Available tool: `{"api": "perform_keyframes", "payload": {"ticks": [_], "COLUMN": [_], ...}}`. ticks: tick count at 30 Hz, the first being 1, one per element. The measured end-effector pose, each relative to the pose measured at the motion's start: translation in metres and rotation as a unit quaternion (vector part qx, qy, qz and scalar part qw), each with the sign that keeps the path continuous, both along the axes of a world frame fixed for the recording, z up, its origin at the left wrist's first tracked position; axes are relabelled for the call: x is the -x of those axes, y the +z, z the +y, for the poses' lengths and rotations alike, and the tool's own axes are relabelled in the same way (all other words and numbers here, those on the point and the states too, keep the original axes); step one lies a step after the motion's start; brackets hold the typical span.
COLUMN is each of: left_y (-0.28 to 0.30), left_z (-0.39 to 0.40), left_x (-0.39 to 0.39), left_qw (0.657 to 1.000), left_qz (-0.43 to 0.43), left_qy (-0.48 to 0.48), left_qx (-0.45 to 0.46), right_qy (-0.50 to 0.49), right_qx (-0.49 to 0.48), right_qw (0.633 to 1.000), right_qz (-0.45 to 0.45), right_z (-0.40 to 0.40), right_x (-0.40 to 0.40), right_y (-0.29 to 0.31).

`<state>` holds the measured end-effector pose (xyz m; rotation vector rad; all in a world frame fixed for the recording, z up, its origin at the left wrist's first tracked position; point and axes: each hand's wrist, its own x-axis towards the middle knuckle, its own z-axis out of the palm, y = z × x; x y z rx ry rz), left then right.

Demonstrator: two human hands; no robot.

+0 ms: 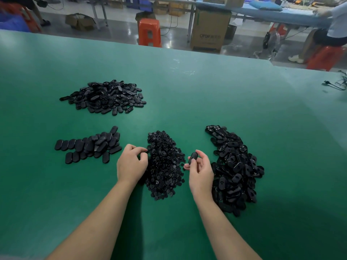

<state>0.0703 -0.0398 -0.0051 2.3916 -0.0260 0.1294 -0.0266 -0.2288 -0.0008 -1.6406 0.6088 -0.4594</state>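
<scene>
Right hand (200, 171) pinches oval black shell (193, 158) just right of round-disc pile (165, 166). Left hand (131, 164) has fingers curled at the pile's left edge; can't tell if a disc is caught. Risk: discs are tiny and heaped, so pick may lift two or none; shell could slip in fingertip grip.
</scene>
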Motion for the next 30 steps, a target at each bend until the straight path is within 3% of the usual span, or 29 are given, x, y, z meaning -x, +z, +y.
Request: {"api": "perform_keyframes", "payload": {"ticks": [30], "left_y": [-0.005], "left_z": [0.0024], "left_x": [-0.0045], "left_qw": [1.0], "left_qz": [-0.013], "left_qy": [-0.004], "left_qx": [-0.013], "right_qy": [-0.008], "right_qx": [-0.027], "right_qw": [0.998], "right_qz": [-0.05], "right_z": [0.0033], "right_x": [0.0069], "right_y": [0.0068]}}
